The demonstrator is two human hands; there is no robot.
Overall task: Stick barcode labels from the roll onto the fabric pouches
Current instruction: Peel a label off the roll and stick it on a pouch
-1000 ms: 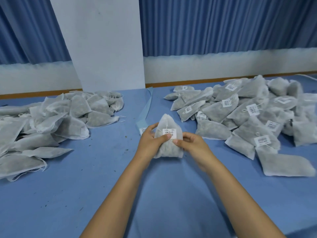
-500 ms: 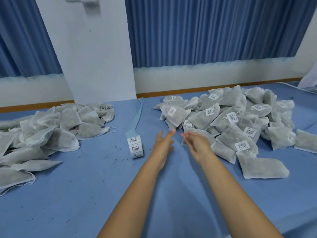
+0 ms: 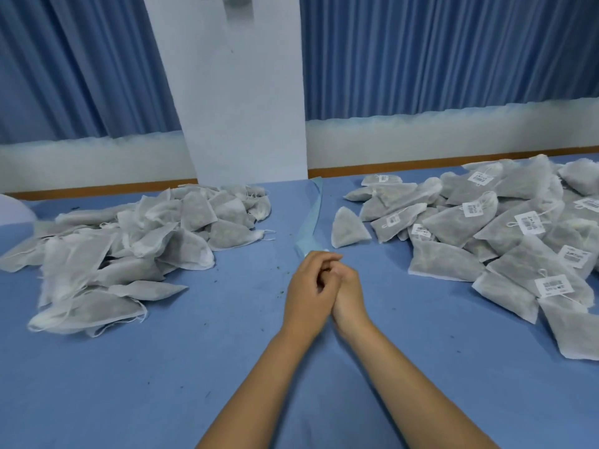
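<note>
Hands meet at the middle of the worktop [image 3: 194, 367]: your left hand [image 3: 308, 286] and right hand [image 3: 350, 291] touch each other, fingers curled inward at the tips. Whether they pinch a label or nothing is hidden between them, so I cannot tell.

The label strip [image 3: 313, 218] lies straight ahead of you. Its near end disappears under your fingertips, and its long axis runs away from you towards the wall. Both hands are equally close to it, so I judge the next peel needs no reach at all.

The unlabelled pouches [image 3: 123, 241] are heaped well off to your left, nearer your left hand. The labelled pouches [image 3: 486, 234] are heaped to your right, nearer your right hand. A lone pouch [image 3: 348, 228] lies just beyond your right hand, beside the strip, with no label showing on its upper face.

Each of the labels [image 3: 529, 222] carries a barcode with a short printed line above it. The characters are too small to read, and no brand is visible.
</note>
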